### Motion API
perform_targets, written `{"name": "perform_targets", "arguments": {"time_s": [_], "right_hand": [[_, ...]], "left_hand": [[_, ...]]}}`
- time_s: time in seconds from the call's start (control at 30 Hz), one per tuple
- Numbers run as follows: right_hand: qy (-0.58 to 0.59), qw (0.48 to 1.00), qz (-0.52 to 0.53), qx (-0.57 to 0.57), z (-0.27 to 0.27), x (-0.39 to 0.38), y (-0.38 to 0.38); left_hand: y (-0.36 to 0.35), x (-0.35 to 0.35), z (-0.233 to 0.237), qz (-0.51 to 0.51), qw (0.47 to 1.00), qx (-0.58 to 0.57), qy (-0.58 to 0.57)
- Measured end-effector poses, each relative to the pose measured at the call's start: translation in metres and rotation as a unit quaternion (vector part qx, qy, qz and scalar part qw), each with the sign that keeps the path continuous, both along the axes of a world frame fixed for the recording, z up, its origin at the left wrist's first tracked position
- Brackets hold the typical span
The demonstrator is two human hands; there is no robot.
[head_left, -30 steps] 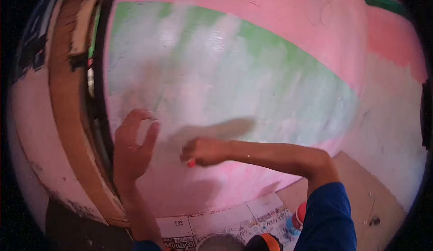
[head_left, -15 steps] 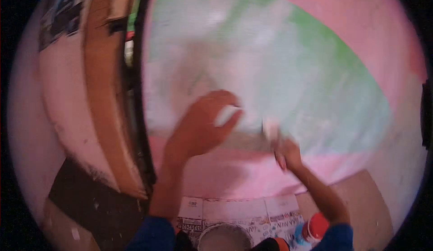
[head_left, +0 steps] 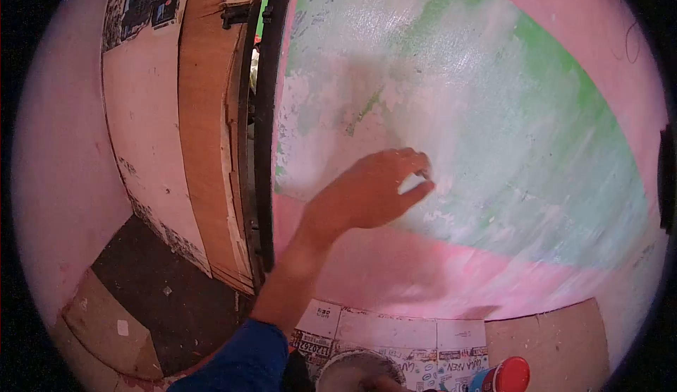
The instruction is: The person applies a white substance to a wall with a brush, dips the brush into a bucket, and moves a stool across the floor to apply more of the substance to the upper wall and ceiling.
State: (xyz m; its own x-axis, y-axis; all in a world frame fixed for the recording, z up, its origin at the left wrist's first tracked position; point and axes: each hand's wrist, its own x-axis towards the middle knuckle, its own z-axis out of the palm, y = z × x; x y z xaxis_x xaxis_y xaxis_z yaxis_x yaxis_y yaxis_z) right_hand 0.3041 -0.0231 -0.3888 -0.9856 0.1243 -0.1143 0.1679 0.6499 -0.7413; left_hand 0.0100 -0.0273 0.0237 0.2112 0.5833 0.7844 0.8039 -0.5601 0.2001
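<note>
My left hand (head_left: pixel 374 191) is raised against the wall (head_left: pixel 493 110), its fingers curled in a C shape with the thumb below and the fingertips on the painted surface. Nothing shows inside the hand; white wall is visible through the gap between thumb and fingers. The wall here is patchy white over green, with a pink band (head_left: pixel 437 272) beneath. My blue sleeve (head_left: pixel 240 360) comes in from the bottom edge. My right hand is out of view.
A dark door edge (head_left: pixel 266 124) and a brown wooden door frame (head_left: pixel 204 131) stand left of the hand. Newspaper sheets (head_left: pixel 395 332) lie at the wall's foot, with a grey bucket (head_left: pixel 352 371) and a red-capped container (head_left: pixel 509 376) on them.
My view has swung left and up. The right hand, which held a small tool against the wall, has dropped out of view. The left hand has stayed on the wall in its curled shape.
</note>
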Motion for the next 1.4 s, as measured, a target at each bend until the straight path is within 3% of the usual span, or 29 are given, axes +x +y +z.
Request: {"name": "perform_targets", "arguments": {"time_s": [0.13, 0.2, 0.23, 0.27, 0.3, 0.33, 0.37, 0.4, 0.47, 0.5, 0.57, 0.63, 0.83, 0.9, 0.93, 0.97, 1.03, 1.1, 1.13, 1.17, 1.23, 1.27, 1.33, 1.4], "right_hand": [[0.034, 0.996, -0.067, 0.041, 0.067, 0.018, 0.041], [0.064, 0.969, -0.065, 0.228, 0.127, 0.022, 0.072], [0.062, 0.941, -0.110, 0.313, 0.171, 0.014, 0.080], [-0.003, 0.898, -0.147, 0.415, 0.237, -0.005, 0.074], [0.037, 0.837, -0.201, 0.507, 0.270, -0.010, 0.084], [0.141, 0.886, -0.301, 0.324, 0.316, -0.036, 0.083], [0.335, 0.874, -0.350, 0.042, 0.362, -0.062, 0.082], [0.497, 0.781, -0.353, -0.132, 0.408, -0.087, 0.081], [0.566, 0.768, -0.294, -0.064, 0.502, -0.138, 0.066], [0.554, 0.789, -0.266, 0.018, 0.545, -0.160, 0.070], [0.604, 0.776, -0.170, 0.065, 0.604, -0.211, 0.061], [0.604, 0.785, -0.083, 0.108, 0.643, -0.253, 0.071], [0.588, 0.760, -0.013, 0.275, 0.699, -0.317, 0.070], [0.637, 0.597, 0.008, 0.488, 0.711, -0.321, 0.035], [0.642, 0.571, 0.072, 0.508, 0.703, -0.327, 0.019], [0.640, 0.572, 0.071, 0.508, 0.699, -0.329, 0.027], [0.465, 0.417, 0.047, 0.780, 0.683, -0.339, 0.052], [0.412, 0.439, 0.078, 0.795, 0.633, -0.336, 0.059], [0.363, 0.480, 0.064, 0.796, 0.602, -0.327, 0.046], [0.346, 0.558, 0.080, 0.750, 0.572, -0.317, 0.041], [0.351, 0.605, 0.153, 0.698, 0.521, -0.302, 0.036], [0.351, 0.605, 0.152, 0.698, 0.511, -0.299, 0.031], [0.257, 0.842, 0.089, 0.465, 0.498, -0.296, 0.026], [0.294, 0.828, 0.038, 0.475, 0.528, -0.311, 0.043]], "left_hand": [[-0.018, -0.036, 0.009, 0.079, 0.995, 0.047, -0.046], [-0.029, -0.050, 0.013, 0.168, 0.965, 0.122, -0.161], [-0.034, -0.054, 0.015, 0.165, 0.965, 0.118, -0.166], [-0.039, -0.057, 0.017, 0.176, 0.945, 0.157, -0.225], [-0.043, -0.062, 0.019, 0.186, 0.920, 0.198, -0.284], [-0.044, -0.068, 0.019, 0.181, 0.918, 0.201, -0.289], [-0.046, -0.074, 0.018, 0.184, 0.904, 0.203, -0.327], [-0.047, -0.080, 0.018, 0.186, 0.889, 0.205, -0.366], [-0.052, -0.088, 0.018, 0.181, 0.881, 0.206, -0.386], [-0.055, -0.092, 0.017, 0.181, 0.875, 0.198, -0.403], [-0.056, -0.101, 0.012, 0.170, 0.870, 0.211, -0.412], [-0.055, -0.109, 0.009, 0.160, 0.867, 0.220, -0.418], [-0.058, -0.115, 0.005, 0.149, 0.859, 0.219, -0.439], [-0.057, -0.117, 0.004, 0.132, 0.859, 0.222, -0.442], [-0.056, -0.116, 0.003, 0.117, 0.860, 0.226, -0.442], [-0.056, -0.116, 0.003, 0.116, 0.860, 0.225, -0.444], [-0.058, -0.115, 0.004, 0.118, 0.858, 0.226, -0.446], [-0.064, -0.117, 0.005, 0.115, 0.855, 0.220, -0.455], [-0.066, -0.118, 0.005, 0.113, 0.852, 0.213, -0.465], [-0.067, -0.120, 0.004, 0.113, 0.850, 0.215, -0.467], [-0.069, -0.126, 0.002, 0.123, 0.844, 0.237, -0.465], [-0.071, -0.125, 0.003, 0.122, 0.845, 0.236, -0.464], [-0.076, -0.124, 0.005, 0.124, 0.838, 0.264, -0.461], [-0.077, -0.123, 0.005, 0.125, 0.840, 0.270, -0.454]]}}
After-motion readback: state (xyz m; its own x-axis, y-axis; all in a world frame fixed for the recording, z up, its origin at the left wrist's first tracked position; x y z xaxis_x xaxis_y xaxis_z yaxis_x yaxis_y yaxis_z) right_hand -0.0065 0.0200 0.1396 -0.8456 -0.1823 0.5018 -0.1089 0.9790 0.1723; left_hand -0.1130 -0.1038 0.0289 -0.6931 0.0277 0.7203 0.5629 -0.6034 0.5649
